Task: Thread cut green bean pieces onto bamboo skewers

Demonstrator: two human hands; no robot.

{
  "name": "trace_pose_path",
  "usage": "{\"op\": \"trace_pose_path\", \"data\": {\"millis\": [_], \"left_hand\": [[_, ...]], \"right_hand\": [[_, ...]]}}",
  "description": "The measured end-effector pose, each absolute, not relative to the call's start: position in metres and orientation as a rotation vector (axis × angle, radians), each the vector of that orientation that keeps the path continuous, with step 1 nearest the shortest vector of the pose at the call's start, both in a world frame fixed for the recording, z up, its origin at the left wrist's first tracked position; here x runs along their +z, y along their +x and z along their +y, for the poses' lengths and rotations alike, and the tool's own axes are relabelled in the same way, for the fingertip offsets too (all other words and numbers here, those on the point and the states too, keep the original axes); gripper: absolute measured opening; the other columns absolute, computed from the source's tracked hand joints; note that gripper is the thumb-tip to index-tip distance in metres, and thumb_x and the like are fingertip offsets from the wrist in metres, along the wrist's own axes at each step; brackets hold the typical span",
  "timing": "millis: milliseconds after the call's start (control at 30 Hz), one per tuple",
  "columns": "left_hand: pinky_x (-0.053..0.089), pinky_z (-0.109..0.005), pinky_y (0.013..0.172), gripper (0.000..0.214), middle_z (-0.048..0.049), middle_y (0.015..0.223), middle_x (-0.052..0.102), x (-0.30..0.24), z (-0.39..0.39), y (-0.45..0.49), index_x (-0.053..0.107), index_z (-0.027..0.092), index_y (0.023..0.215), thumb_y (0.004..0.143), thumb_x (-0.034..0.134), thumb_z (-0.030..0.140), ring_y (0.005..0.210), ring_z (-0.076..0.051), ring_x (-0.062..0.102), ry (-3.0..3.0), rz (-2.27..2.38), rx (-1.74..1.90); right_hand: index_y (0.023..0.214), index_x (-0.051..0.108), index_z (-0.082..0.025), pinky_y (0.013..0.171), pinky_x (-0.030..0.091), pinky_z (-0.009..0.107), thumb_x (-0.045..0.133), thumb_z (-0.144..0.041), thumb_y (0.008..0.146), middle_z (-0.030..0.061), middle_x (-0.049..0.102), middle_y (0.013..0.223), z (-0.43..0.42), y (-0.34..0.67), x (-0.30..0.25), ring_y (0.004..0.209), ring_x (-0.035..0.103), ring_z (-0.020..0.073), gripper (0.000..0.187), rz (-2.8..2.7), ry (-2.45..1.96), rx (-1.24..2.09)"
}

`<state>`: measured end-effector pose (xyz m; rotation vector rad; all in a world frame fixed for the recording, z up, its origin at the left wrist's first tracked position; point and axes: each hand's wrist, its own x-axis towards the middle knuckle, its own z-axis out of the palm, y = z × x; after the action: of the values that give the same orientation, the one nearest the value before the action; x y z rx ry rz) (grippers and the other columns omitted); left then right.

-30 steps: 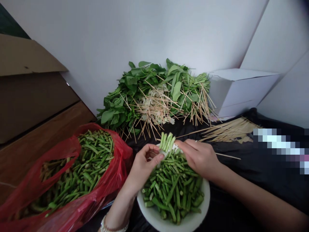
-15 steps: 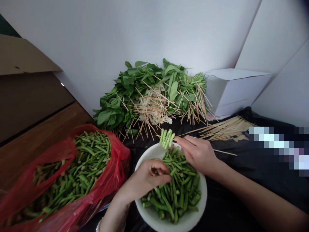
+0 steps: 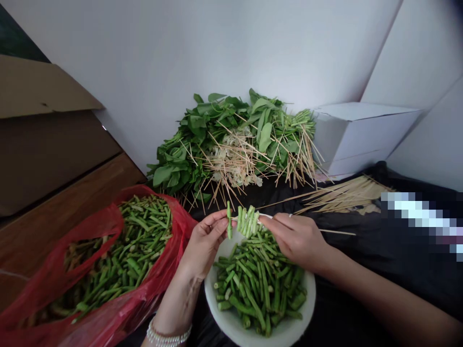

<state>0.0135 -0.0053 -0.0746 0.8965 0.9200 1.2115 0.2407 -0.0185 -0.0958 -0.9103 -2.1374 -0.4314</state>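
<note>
Above the far rim of a white bowl, my right hand is closed round a thin wooden skewer. Several short green bean pieces sit side by side across the skewer, left of my fingers. My left hand pinches one more bean piece, upright at the skewer's left tip; whether the tip has pierced it I cannot tell. Cut green beans fill the bowl below both hands.
On the left stands a red plastic bag of cut beans. Leafy greens and skewered pale vegetables lie against the wall. Loose skewers lie at right, near a white box. A cardboard box is at far left.
My left hand has risen from the beans in the bowl to the skewer's tip, now with a bean piece between its fingers. My right hand keeps hold of the skewer.
</note>
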Motion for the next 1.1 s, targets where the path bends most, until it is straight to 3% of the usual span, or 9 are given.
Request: {"op": "trace_pose_path", "data": {"millis": [267, 900, 1100], "left_hand": [[0.054, -0.023, 0.063, 0.027, -0.0042, 0.070, 0.076, -0.073, -0.005, 0.017, 0.076, 0.017, 0.084, 0.062, 0.088, 0.027, 0.062, -0.013, 0.068, 0.816, 0.893, 1.269], [0.054, -0.020, 0.068, 0.030, -0.0035, 0.078, 0.078, -0.084, -0.001, 0.014, 0.078, 0.017, 0.086, 0.060, 0.089, 0.027, 0.068, -0.011, 0.069, 0.938, 1.058, 1.310], [0.055, -0.021, 0.066, 0.029, -0.0031, 0.071, 0.077, -0.075, -0.003, 0.018, 0.077, 0.016, 0.075, 0.052, 0.092, 0.025, 0.064, -0.011, 0.068, 0.804, 0.986, 1.281]], "right_hand": [[0.111, 0.065, -0.010, 0.058, 0.043, 0.028, 0.042, -0.007, 0.092, 0.0020, 0.060, 0.072, -0.018, 0.240, -0.097, 0.062, 0.054, 0.0141, 0.030, -2.158, -0.922, -0.425], [0.108, 0.066, -0.009, 0.062, 0.049, 0.027, 0.040, -0.008, 0.092, 0.0044, 0.066, 0.078, -0.023, 0.234, -0.100, 0.066, 0.062, 0.0151, 0.030, -2.130, -0.953, -0.409], [0.109, 0.066, -0.010, 0.061, 0.048, 0.026, 0.039, -0.009, 0.093, 0.0036, 0.065, 0.076, -0.024, 0.234, -0.098, 0.064, 0.060, 0.0137, 0.031, -2.115, -0.946, -0.404]]}}
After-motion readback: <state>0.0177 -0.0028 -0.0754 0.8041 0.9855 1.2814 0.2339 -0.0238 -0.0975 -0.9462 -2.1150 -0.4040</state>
